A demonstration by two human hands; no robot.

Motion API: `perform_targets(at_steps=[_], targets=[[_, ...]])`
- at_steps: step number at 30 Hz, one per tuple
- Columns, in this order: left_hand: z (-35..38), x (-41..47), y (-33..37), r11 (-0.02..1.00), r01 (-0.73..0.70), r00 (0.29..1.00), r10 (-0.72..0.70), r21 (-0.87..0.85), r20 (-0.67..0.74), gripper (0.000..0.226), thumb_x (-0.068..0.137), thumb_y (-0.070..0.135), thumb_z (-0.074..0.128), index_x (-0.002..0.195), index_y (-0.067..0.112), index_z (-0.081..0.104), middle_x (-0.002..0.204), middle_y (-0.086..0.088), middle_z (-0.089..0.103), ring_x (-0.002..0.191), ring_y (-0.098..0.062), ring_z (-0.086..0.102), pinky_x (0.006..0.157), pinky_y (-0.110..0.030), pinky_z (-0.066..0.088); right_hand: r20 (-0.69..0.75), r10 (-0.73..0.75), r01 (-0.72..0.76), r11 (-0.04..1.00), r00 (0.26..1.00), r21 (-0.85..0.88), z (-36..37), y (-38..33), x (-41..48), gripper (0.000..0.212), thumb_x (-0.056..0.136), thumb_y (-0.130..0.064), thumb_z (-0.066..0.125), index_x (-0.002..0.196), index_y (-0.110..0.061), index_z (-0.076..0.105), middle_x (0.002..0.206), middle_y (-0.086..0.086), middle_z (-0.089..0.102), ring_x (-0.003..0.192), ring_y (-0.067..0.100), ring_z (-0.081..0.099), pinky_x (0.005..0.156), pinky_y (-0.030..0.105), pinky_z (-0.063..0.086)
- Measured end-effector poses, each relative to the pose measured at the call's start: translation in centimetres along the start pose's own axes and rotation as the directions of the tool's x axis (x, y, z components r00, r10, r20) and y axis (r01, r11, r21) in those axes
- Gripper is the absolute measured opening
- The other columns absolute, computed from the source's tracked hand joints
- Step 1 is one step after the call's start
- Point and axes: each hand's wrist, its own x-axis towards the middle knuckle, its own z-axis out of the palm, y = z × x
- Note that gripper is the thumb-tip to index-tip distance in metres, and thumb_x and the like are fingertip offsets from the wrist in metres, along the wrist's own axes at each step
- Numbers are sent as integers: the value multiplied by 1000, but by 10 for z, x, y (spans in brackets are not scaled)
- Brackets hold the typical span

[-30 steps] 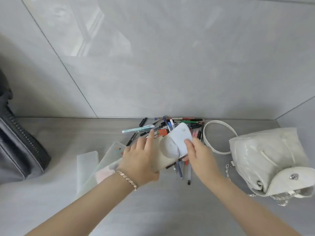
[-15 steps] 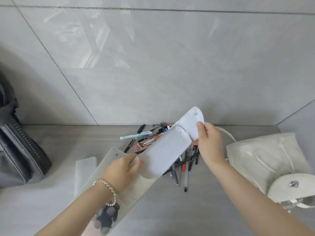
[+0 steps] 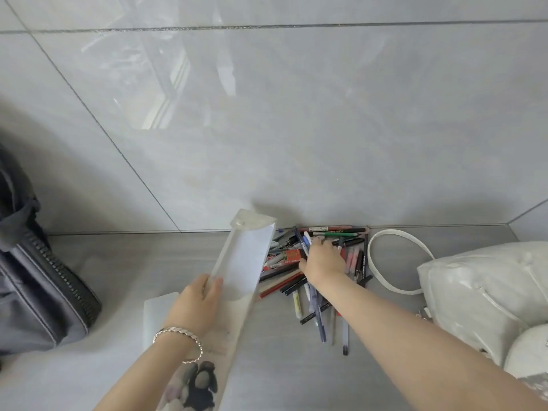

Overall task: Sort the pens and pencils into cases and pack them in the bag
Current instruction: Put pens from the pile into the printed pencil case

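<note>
A pile of pens and pencils (image 3: 320,280) lies on the grey surface against the tiled wall. My right hand (image 3: 323,261) rests on top of the pile with its fingers curled among the pens; whether it grips one is hidden. My left hand (image 3: 198,304) holds a white pencil case (image 3: 244,256) tilted up, with its snap flap (image 3: 249,221) open toward the wall, just left of the pile. A longer translucent case with a dark cartoon print (image 3: 195,384) runs under it toward me. The white bag (image 3: 480,292) sits at the right, its strap (image 3: 385,262) looping beside the pens.
A second translucent case (image 3: 155,318) lies flat under my left wrist. A grey zipped bag (image 3: 38,280) stands at the far left. The tiled wall (image 3: 267,129) closes off the far side directly behind the pile.
My right hand let go of the case flap and dropped onto the pen pile. My left hand now holds the case alone, shifted left with its open end up.
</note>
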Motion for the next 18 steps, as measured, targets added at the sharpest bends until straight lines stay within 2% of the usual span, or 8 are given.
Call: perform_targets(at_steps=[5,9,11,12,14,15,16,18], targets=[[10,3,-2,1000,13,1000,-12,-24,24,35,95,33,39,89,2,54,72,-9,58,71,-27,52,59,-31,34,19,67,-67,998,998,8,5,5,13,47,92,-18,49,133,0,35,117,14,60,106,30,58,79,35,48],[13,3,-1,999,8,1000,-7,-42,14,32,95,33,39,91,5,55,69,-5,57,74,-29,54,57,-31,34,-117,-1,28,973,993,228,-16,9,0,23,98,-24,35,106,-5,47,84,10,63,73,27,61,64,35,46],[14,3,-1,999,19,1000,-18,-51,23,32,95,34,40,91,7,55,76,-9,61,75,-28,55,59,-29,36,-117,33,56,725,993,687,-39,4,-17,19,99,-23,36,95,-10,50,67,3,53,60,17,55,69,40,52],[16,3,-2,999,14,1000,-13,-51,28,30,94,35,40,89,10,55,80,-10,62,77,-27,57,61,-30,37,-90,37,66,424,995,903,-52,-1,-28,15,99,-19,38,93,-13,51,64,1,53,61,15,57,77,39,54],[20,-2,3,998,-18,998,21,-58,51,28,95,36,39,80,17,52,77,-4,58,73,-22,56,62,-28,37,-78,-37,71,-174,996,982,-76,-11,-51,16,98,-12,39,94,-17,53,62,-1,61,70,13,65,84,30,55],[22,-6,8,997,-34,997,38,-65,70,28,95,36,38,77,17,49,71,0,54,68,-19,53,60,-26,36,-87,-74,60,-309,994,949,-82,-17,-61,16,97,-12,39,94,-18,54,63,-3,64,74,12,67,85,25,54],[25,-9,12,996,-54,994,61,-77,91,30,96,35,37,76,16,48,65,3,49,63,-17,49,59,-26,35,-99,-101,59,-348,990,936,-82,-25,-70,15,96,-13,41,95,-19,54,67,-4,67,78,10,67,86,23,53],[32,-14,19,988,-113,984,126,-109,123,32,96,35,37,80,10,50,60,3,47,61,-18,47,63,-30,37,-107,-136,73,-237,985,969,-66,-37,-82,11,90,-15,48,95,-20,57,76,-5,69,83,7,67,89,24,52]])
